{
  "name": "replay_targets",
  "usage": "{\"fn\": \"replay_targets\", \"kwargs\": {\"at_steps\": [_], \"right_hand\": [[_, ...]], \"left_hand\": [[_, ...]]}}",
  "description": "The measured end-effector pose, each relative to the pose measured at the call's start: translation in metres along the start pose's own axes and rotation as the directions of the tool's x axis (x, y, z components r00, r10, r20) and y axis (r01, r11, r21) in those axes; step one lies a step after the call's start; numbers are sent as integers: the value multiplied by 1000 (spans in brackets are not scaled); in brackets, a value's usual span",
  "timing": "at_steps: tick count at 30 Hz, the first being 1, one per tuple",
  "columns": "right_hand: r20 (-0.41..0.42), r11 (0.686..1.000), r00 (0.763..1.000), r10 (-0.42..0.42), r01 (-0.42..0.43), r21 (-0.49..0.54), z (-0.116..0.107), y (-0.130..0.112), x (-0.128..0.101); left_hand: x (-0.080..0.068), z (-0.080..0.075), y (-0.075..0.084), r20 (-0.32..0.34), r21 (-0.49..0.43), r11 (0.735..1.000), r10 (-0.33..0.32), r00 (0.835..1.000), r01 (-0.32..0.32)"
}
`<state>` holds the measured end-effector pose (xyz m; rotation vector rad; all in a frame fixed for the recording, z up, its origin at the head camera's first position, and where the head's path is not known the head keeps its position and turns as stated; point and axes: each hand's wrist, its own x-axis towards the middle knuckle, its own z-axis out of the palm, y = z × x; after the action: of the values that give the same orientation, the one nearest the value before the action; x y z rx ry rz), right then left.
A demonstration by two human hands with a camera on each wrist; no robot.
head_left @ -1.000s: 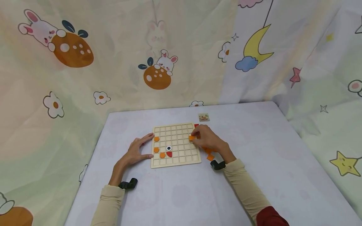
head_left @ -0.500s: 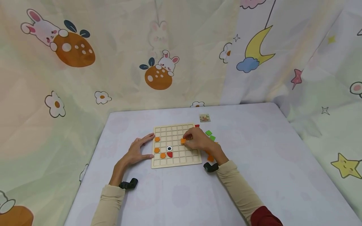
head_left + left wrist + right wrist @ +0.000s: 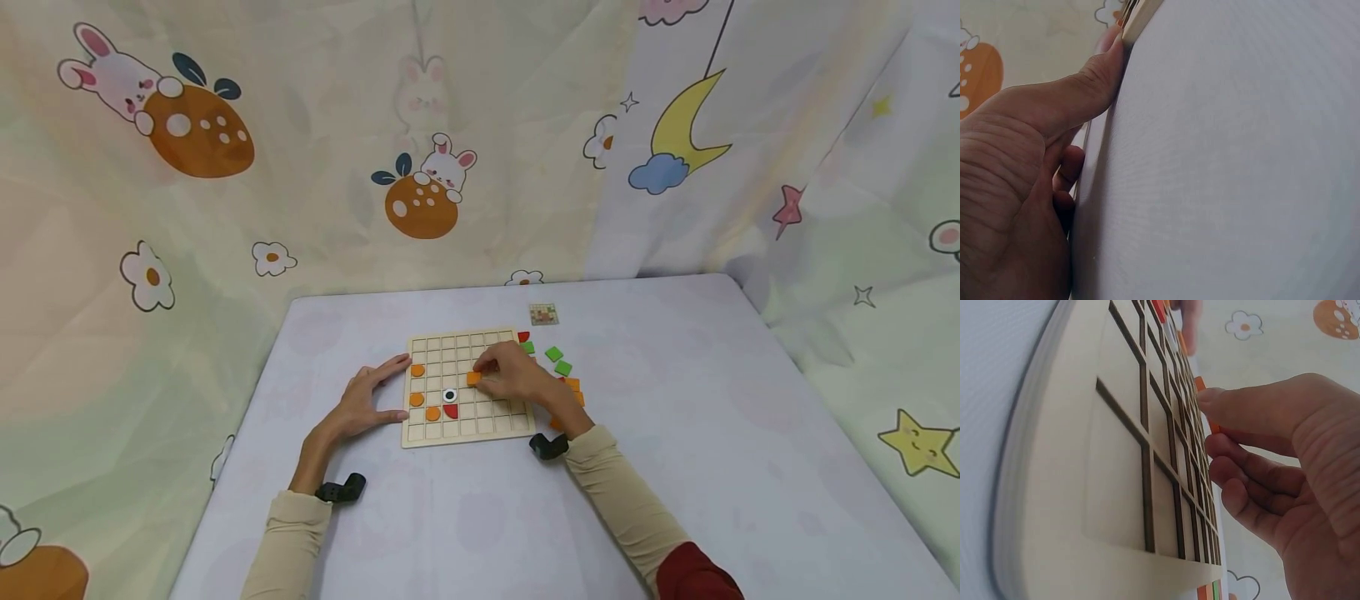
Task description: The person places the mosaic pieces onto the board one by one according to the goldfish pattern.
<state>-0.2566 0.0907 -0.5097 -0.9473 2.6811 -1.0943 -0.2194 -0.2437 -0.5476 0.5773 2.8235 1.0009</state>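
A wooden grid board (image 3: 491, 427) lies on the table. My left hand (image 3: 360, 403) rests at its left edge, thumb and forefinger spread apart and touching the rim. Between thumb and fingertips, my right hand (image 3: 512, 372) pinches an orange square tile (image 3: 473, 379) over the middle of the grid. The right wrist view shows this orange tile edge-on beside the thumb. On the board sit several orange round pieces (image 3: 432, 413), a white piece with a black ring and dot (image 3: 450, 396), and a red quarter-round piece (image 3: 451, 411) just below it.
Right of the board lie several green tiles (image 3: 553, 353) and orange tiles (image 3: 573, 385), partly behind my right wrist. A red piece (image 3: 523, 337) is by the top right corner. Behind the board is a small picture card (image 3: 543, 314). A printed cloth hangs behind the table.
My right hand has carried the orange tile leftward from the board's right edge to over its middle, uncovering green tiles on the right. The left hand stays at the board's edge.
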Motion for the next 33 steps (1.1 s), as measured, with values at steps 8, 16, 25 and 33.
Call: {"fn": "replay_targets", "kwargs": {"at_steps": [8, 16, 25, 33], "right_hand": [[7, 1000, 1000, 4, -4, 1, 7, -4, 6], [17, 998, 998, -59, 59, 0, 11, -5, 12], [32, 997, 997, -70, 69, 23, 19, -4, 18], [36, 999, 998, -50, 49, 24, 22, -7, 22]], "left_hand": [[-1, 1, -1, -9, -2, 1000, 16, 1000, -16], [-1, -1, 1, -1, -15, 1000, -9, 1000, 9], [-2, -2, 1, 3, -23, 1000, -9, 1000, 9], [-1, -2, 1, -1, -5, 1000, -10, 1000, 10]]}}
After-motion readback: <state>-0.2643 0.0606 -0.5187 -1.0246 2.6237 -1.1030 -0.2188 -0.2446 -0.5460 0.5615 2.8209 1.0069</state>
